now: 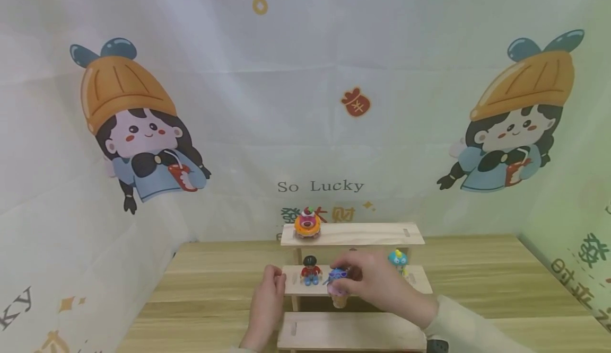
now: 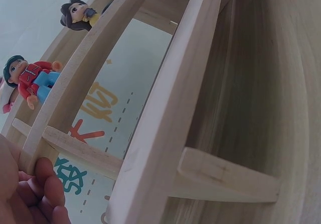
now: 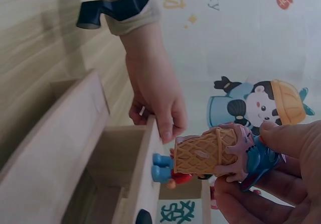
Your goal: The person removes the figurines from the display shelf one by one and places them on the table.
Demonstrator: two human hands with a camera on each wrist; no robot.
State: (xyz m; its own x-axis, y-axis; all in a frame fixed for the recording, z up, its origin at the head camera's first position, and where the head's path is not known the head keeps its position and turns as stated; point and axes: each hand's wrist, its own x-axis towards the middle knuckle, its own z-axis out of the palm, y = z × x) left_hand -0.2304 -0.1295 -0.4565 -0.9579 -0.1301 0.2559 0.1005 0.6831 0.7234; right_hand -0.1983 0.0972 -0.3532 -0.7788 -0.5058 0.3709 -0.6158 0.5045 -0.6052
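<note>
Between thumb and fingers of my right hand (image 1: 382, 284) is an ice-cream-cone figurine (image 1: 339, 289) with a blue head, purple glasses and a pink drip over a waffle cone. It is held upright in front of the middle tier (image 1: 420, 288) of a wooden step shelf. The right wrist view shows the cone (image 3: 203, 153) from close by, its blue top partly behind my fingers. My left hand (image 1: 267, 300) grips the left end of the middle tier, fingers curled at its edge. On that tier sits a toy figure in a red jacket (image 1: 311, 271), close to the cone.
A pink bear figurine in an orange ring (image 1: 307, 224) stands on the top tier (image 1: 363, 234). A turquoise figurine (image 1: 398, 260) is at the middle tier's right. A dark-haired doll (image 2: 80, 15) is mostly hidden by my right hand in the head view. The lowest tier (image 1: 353, 332) is nearest.
</note>
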